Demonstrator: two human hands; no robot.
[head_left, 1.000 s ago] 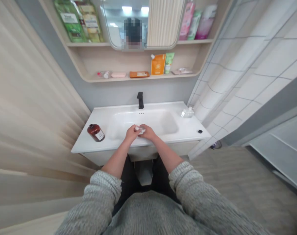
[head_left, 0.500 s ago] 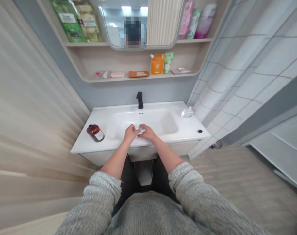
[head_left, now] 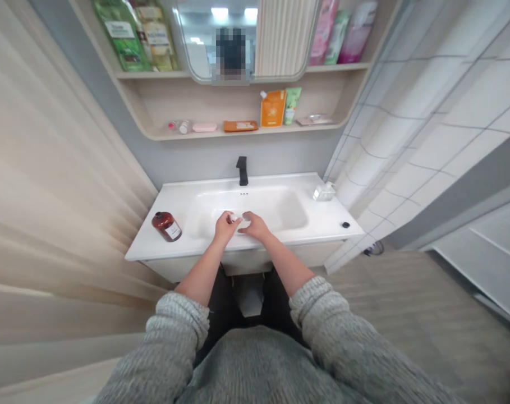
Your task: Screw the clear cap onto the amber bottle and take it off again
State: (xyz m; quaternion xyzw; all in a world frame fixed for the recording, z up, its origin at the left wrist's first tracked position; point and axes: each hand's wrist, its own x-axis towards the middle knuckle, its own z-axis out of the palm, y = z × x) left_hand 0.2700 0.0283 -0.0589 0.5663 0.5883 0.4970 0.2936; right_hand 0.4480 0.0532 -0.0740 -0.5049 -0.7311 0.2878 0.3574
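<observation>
Over the front of the white sink basin (head_left: 280, 207), both hands are close together. My left hand (head_left: 225, 229) is closed, thumb and fingers pinching a small white and partly clear object (head_left: 234, 217), too small to make out its kind. My right hand (head_left: 253, 226) is just to the right of it, thumb and fingers apart in a curve, with nothing clearly seen between them. To the left on the counter stands a brown bottle (head_left: 166, 226) with a white label. A clear pump bottle (head_left: 324, 192) stands at the right, and a small black cap (head_left: 346, 225) lies near the right edge.
A black faucet (head_left: 242, 171) rises behind the basin. Above it hangs a shelf (head_left: 238, 133) with an orange pouch (head_left: 272, 108), a green tube (head_left: 292, 105) and several small items. A curtain (head_left: 48, 185) borders the left, a tiled wall (head_left: 406, 129) the right.
My right hand's fingers have spread and drawn slightly away from the small whitish object, which stays with my left hand. The view has shifted slightly.
</observation>
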